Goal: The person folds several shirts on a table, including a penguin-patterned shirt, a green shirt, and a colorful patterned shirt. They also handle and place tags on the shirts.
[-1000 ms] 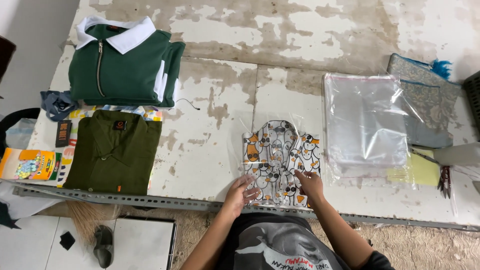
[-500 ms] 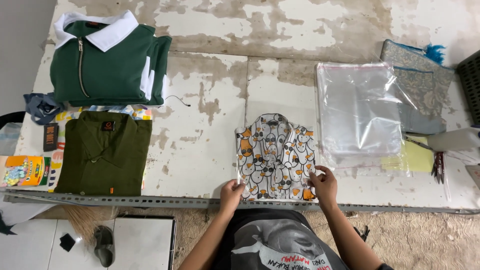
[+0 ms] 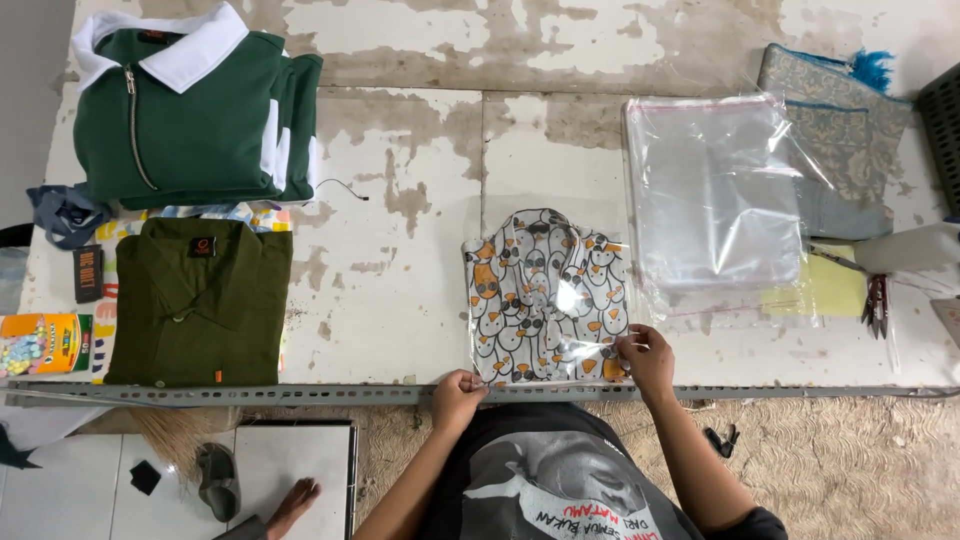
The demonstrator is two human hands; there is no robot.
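A folded shirt with a white, orange and grey animal print [image 3: 545, 295] lies inside a clear plastic bag at the table's near edge, collar pointing away from me. My left hand [image 3: 458, 392] pinches the bag's lower left corner at the table edge. My right hand [image 3: 645, 355] grips the bag's lower right edge, fingers closed on the plastic film. Both hands sit at the open end of the bag, nearest to my body.
A stack of clear plastic bags [image 3: 712, 190] lies to the right. A green zip jacket with a white collar [image 3: 190, 110] and an olive shirt [image 3: 200, 300] lie at the left. Patterned cloth [image 3: 835, 130], snips [image 3: 877, 305] and a crayon box [image 3: 40, 343] sit along the sides.
The bagged shirt has been drawn closer to the near edge and straightened. Both hands have slid down to the bag's lower corners.
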